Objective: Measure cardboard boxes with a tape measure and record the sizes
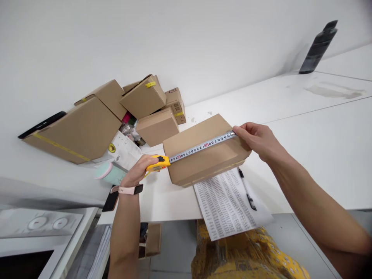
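My left hand (138,169) is closed around a yellow tape measure (159,164) at the left end of a closed cardboard box (200,133). The tape's silver blade (197,148) is pulled out along the top of the box, with its numbers facing up. At the far right end, my right hand (255,139) pinches the blade's tip against the box edge. Under the front of the box lie printed sheets (222,205) covered in rows of figures, overhanging the table edge. A pen (247,190) rests on the paper.
Several cardboard boxes (145,97) are stacked against the wall at the left. Beside them are a mint green cup (112,173), a phone (109,199) and small items. A dark bottle (318,48) stands at the back right. A white appliance (37,228) is at lower left.
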The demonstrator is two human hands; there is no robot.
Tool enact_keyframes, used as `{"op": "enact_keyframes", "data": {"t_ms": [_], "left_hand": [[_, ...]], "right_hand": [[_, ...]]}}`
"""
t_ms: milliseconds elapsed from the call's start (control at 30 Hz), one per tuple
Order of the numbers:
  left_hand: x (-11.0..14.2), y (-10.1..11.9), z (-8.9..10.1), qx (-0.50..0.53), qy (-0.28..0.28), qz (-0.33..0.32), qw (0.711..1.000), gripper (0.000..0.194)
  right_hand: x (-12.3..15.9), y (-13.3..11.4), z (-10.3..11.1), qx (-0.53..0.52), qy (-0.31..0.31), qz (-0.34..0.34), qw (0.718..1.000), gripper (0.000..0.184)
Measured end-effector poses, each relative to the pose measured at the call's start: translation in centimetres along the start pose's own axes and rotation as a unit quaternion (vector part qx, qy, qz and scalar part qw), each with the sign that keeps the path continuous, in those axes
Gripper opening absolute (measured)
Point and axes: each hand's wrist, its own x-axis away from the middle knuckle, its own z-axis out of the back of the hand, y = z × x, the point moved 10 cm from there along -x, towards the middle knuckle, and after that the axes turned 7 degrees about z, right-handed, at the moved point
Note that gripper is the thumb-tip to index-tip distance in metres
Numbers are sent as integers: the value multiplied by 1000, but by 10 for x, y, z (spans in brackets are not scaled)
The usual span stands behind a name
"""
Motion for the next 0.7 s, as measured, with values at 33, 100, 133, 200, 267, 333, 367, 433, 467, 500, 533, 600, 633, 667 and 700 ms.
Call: {"op": "enact_keyframes", "data": {"t_ms": [33,100,133,200,267,333,367,433,467,500,533,600,633,667,700], "left_hand": [[0,-2,-2,3,-5,12,1000,31],[-6,-9,-8,8,-15,30,999,31],[-10,-14,-11,10,-19,37,999,31],[-19,-22,-14,13,-27,46,999,33],[-27,-27,-14,14,-31,51,998,35],[-31,-28,-11,14,-33,57,998,36],[-32,-27,-10,14,-34,60,998,35],[-33,-26,-9,13,-37,66,997,35],[-33,-26,-9,13,-39,70,997,35],[-33,-26,-9,12,-42,73,996,35],[-33,-26,-9,13,-43,75,996,36],[-34,-27,-9,13,-47,77,996,37],[-34,-28,-9,12,-49,77,996,37],[-34,-28,-9,12,-50,76,996,38],[-34,-29,-9,12,-51,75,996,37]], "right_hand": [[0,-1,1,5,-4,-2,1000,45],[-1,9,0,10,-12,-17,1000,45],[-3,18,-2,12,-18,-32,999,45],[-6,38,-5,16,-26,-65,997,43],[-11,55,-7,16,-26,-96,995,39],[-17,64,-9,5,-20,-122,992,35],[-19,68,-9,-5,-17,-135,991,33],[-21,73,-11,-24,-8,-158,987,30],[-21,75,-12,-30,-7,-163,986,30],[-22,78,-13,-31,-7,-166,986,30],[-21,80,-14,-26,-9,-166,986,31],[-20,82,-16,-13,-10,-160,987,32],[-20,82,-16,-11,-5,-152,988,32],[-20,81,-16,-14,1,-140,990,31],[-21,78,-17,-24,2,-122,992,31]]}}
